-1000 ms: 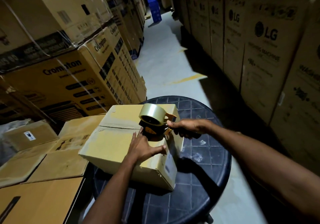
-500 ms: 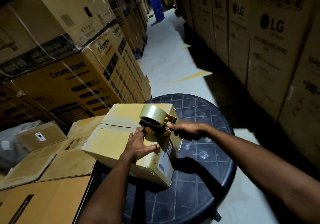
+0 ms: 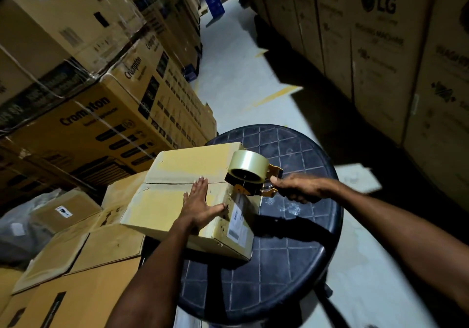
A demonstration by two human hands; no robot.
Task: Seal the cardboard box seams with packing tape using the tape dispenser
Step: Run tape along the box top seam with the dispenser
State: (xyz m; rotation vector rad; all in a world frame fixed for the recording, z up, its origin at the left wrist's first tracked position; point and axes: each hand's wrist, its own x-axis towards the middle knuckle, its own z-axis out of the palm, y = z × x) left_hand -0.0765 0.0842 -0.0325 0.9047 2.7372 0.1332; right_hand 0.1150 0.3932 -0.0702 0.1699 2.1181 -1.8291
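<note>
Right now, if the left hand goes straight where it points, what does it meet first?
Probably the seam of the cardboard box, right at the fingers of the left hand; the tape dispenser sits aside.

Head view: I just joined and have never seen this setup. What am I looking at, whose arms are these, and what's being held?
There is no machine here: one camera on a person's head looks forward and down, so both arms are theirs. The left hand lies flat, fingers straight, on the cardboard box, by its top seam. The right hand grips the tape dispenser at the box's right edge. The box rests on a round dark stool top. Stacked cartons line the aisle.
</note>
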